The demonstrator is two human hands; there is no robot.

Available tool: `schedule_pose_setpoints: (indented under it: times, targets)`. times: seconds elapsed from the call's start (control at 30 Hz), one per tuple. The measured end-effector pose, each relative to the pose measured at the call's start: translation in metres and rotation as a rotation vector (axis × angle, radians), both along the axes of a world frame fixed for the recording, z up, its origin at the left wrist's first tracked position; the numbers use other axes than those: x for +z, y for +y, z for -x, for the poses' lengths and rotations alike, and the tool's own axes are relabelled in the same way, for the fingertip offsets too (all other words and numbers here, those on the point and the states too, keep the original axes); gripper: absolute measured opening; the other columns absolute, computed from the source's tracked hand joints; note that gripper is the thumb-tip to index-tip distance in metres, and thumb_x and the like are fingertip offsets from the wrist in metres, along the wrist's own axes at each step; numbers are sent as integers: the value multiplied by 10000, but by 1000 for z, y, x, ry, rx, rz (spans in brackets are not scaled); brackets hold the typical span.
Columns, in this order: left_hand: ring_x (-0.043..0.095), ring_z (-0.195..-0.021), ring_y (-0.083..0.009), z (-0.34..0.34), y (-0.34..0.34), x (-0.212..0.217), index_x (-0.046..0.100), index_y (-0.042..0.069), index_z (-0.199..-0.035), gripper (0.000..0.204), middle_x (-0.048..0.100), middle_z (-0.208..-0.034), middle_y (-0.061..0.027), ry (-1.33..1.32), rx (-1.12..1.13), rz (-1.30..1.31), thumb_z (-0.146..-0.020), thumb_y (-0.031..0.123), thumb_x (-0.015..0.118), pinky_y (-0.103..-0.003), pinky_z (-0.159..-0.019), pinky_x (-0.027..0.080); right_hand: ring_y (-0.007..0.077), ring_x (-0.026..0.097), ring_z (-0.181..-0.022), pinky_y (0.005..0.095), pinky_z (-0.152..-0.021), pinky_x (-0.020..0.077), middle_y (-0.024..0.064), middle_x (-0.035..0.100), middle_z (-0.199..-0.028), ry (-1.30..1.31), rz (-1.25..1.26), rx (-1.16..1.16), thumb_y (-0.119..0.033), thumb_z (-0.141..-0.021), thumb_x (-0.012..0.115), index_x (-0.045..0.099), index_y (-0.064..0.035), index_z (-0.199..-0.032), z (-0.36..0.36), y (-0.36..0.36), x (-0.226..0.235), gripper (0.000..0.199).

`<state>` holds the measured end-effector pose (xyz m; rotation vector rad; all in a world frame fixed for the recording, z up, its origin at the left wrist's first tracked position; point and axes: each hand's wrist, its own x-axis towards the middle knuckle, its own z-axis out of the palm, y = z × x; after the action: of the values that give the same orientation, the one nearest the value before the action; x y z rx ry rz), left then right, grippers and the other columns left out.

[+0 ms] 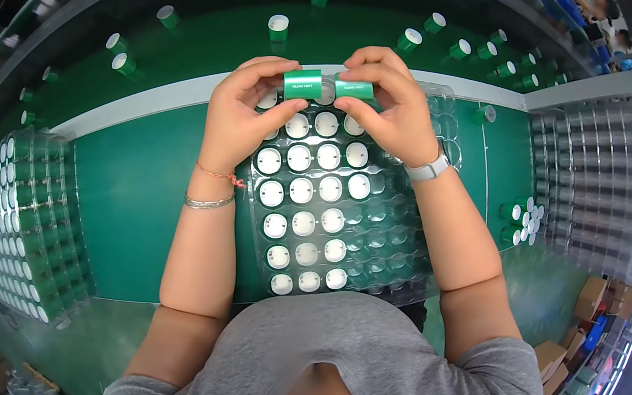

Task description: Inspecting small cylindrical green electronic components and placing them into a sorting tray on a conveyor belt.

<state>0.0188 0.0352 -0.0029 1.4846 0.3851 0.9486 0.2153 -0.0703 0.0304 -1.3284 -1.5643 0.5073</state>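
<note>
My left hand (249,111) grips a green cylindrical battery (302,84) between thumb and fingers, holding it on its side. Pinched in my right hand (394,110) is a second green battery (354,89), also lying sideways, its end close to the first one. Both are held over the far edge of a clear plastic tray (386,244) with round pockets. Several upright batteries with white tops (301,190) fill pockets in the left and middle columns. Pockets on the tray's right side hold none. My hands hide part of the far row.
Beyond a pale rail (135,103), upright batteries (278,28) stand scattered on a green surface. Stacked filled trays (14,216) stand at the left, stacked clear trays (594,172) at the right. A battery cluster (523,220) sits near the right edge. Cardboard boxes (549,358) lie further right.
</note>
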Motion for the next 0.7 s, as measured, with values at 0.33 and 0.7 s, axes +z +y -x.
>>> schedule_pose_setpoints:
  times: [0.33, 0.7]
  targets:
    - [616, -1065, -200, 2, 0, 1, 641, -41, -1129, 436, 587, -1165, -108, 50, -11, -78, -718, -83, 781, -316, -949, 533, 173, 581, -1041, 296, -874, 538, 79, 525, -1147, 52, 107, 32, 16, -756, 787, 614, 2, -1136, 5, 3, -3, 417]
    - [618, -1058, -197, 2, 0, 2, 652, -37, -1112, 413, 591, -1162, -107, 31, -12, -95, -721, -82, 779, -316, -942, 535, 180, 575, -1071, 305, -902, 528, 94, 523, -1174, 188, 101, 116, 55, -777, 751, 604, 21, -1147, 3, 4, -6, 399]
